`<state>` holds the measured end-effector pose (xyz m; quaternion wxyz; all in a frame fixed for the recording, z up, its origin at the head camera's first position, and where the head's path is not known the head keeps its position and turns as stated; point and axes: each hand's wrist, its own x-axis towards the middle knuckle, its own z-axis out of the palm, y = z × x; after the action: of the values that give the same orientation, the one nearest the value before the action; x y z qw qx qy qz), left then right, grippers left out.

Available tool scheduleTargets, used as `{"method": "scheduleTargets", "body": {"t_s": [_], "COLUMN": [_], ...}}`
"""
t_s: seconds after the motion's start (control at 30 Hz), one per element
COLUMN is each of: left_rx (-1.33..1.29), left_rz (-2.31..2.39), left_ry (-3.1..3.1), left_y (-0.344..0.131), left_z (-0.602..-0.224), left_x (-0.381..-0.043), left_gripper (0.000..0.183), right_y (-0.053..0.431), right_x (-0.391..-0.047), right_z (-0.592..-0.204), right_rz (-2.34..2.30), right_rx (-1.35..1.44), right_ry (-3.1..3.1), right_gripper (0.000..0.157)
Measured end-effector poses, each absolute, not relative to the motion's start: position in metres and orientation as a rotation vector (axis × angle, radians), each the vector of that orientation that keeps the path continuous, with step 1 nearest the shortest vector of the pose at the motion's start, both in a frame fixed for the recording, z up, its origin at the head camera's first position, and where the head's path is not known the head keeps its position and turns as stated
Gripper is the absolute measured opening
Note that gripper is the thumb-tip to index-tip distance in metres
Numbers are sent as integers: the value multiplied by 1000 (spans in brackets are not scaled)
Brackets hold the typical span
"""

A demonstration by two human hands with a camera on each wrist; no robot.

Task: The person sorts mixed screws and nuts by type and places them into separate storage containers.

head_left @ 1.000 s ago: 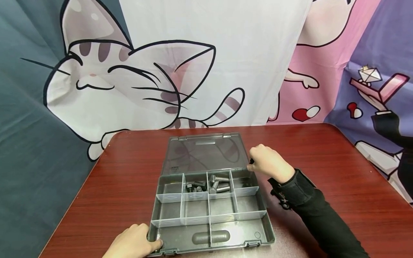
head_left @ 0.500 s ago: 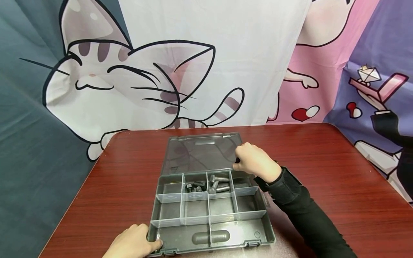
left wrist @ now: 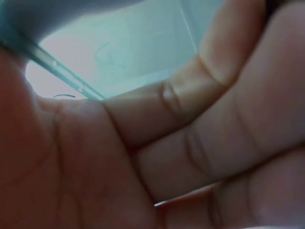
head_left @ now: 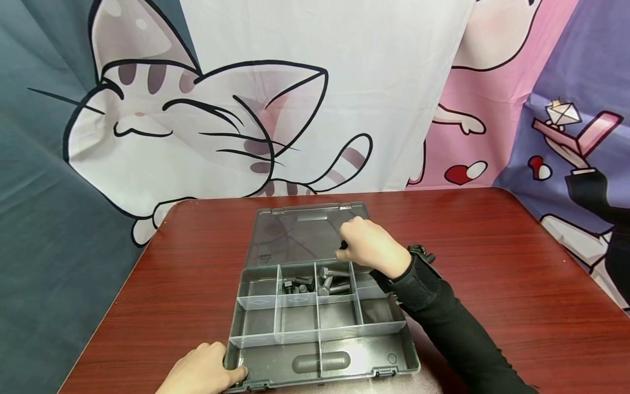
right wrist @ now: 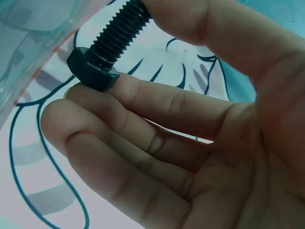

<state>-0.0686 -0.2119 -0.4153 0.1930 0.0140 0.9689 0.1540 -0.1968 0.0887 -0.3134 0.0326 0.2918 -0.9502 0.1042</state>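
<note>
A grey plastic compartment box [head_left: 364, 355] lies with its lid [head_left: 285, 235] folded back on the table. My left hand [head_left: 202, 369] grips its front left corner, thumb over the rim; the left wrist view shows the curled fingers [left wrist: 167, 109] close up. My right hand [head_left: 374, 249] pinches a black hex bolt [right wrist: 116, 40] between thumb and fingers, above the hinge side of the box. Threads and head show plainly in the right wrist view. Short black bolts [head_left: 309, 282] lie in one back-row compartment, and silver bolts [head_left: 339, 288] in the one to its right.
Clear dividers [head_left: 339, 331] split the box into several compartments. Two latches [head_left: 385, 372] sit on its front edge. The reddish-brown table [head_left: 162, 279] ends at a hanging cloth [head_left: 384, 82] with cartoon cats.
My right hand has moved left with the black bolt, from the right edge of the box to above the lid's lower right part. The left hand stays put.
</note>
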Motion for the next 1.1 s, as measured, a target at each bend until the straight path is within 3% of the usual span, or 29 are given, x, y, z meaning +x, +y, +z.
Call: {"method": "scheduleTargets", "body": {"t_s": [1.1], "left_rx": [29], "left_rz": [465], "left_ry": [2689], "left_y": [-212], "left_z": [-412], "left_x": [-68], "left_gripper": [40], "right_y": [44], "right_x": [-194], "right_z": [-310], "right_rz": [314], "right_rx": [1041], "right_ry": [-2932], "right_gripper": [36]}}
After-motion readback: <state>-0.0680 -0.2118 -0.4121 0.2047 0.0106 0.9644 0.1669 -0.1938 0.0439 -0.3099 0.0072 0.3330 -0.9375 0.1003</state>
